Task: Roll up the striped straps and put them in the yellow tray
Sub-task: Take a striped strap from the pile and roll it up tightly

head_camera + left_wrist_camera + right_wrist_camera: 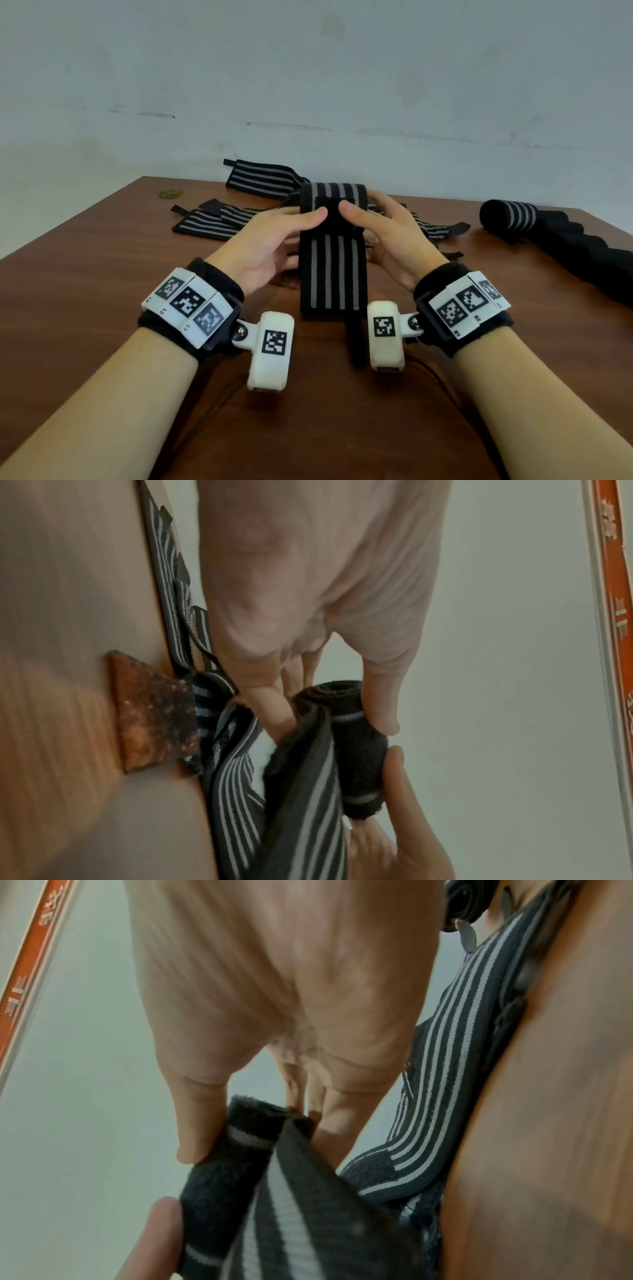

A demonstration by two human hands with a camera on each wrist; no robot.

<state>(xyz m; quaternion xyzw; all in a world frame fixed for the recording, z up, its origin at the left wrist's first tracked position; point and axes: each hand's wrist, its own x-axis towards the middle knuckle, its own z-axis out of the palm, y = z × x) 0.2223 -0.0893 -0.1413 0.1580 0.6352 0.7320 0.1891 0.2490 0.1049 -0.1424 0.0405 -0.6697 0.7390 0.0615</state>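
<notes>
My left hand and right hand both pinch the rolled end of the striped strap, thumbs on top of the roll and fingers curled beneath it, one hand at each side; I judge that grip is there to keep the coil tight and square while it is wound toward me; the left wrist view shows the roll as a small tight cylinder clamped between thumb and fingers, so the rolling looks barely begun. The unrolled tail runs flat down the desk between my wrists, toward the near edge, with its thin black end tab lying just beside the right wrist camera; that leaves a straight lane for the roll to travel. Behind my hands, loose straps lie flat in a heap, touching one another, with another strap at the far edge against the wall; an already rolled strap rests well to the right on a dark ribbed object. I cannot see the yellow tray in any view; the left side of the desk is where I have room to swing.
</notes>
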